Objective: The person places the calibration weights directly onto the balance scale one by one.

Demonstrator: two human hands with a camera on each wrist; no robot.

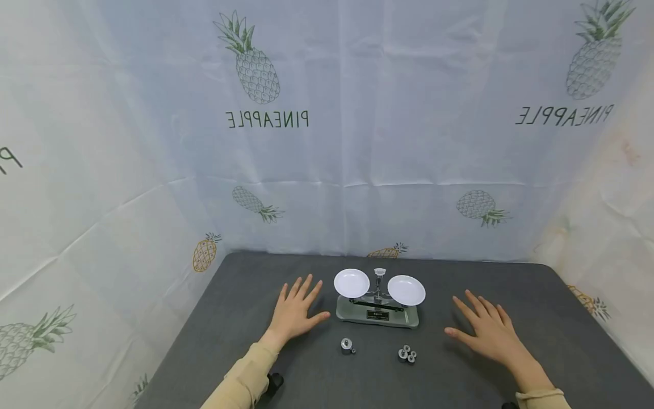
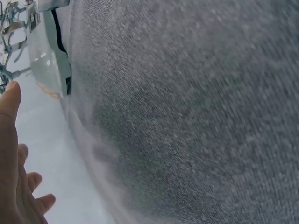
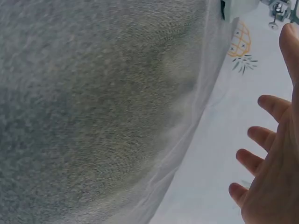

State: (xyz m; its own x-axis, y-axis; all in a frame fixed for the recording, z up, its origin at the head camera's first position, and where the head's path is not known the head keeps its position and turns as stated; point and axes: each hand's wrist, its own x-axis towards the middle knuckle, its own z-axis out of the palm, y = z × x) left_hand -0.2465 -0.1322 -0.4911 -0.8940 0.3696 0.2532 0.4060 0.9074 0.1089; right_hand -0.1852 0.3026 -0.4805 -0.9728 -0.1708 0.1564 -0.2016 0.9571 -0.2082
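Note:
A small balance scale (image 1: 378,315) with a grey-green base stands toward the back of the dark table. Its two white pans, the left pan (image 1: 351,283) and the right pan (image 1: 406,290), hold nothing, and the right one sits slightly lower. My left hand (image 1: 295,312) is just left of the scale, fingers spread and thumb pointing toward the base. Farther off on the right, my right hand (image 1: 487,332) has its fingers spread too. Neither hand holds anything. In the left wrist view, the scale base (image 2: 49,56) shows beyond the thumb.
Metal weights (image 1: 347,345), one large and one tiny, stand in front of the scale on the left. Another cluster of several weights (image 1: 406,354) is to their right. A pineapple-print curtain (image 1: 357,142) hangs behind and beside the dark table (image 1: 327,386).

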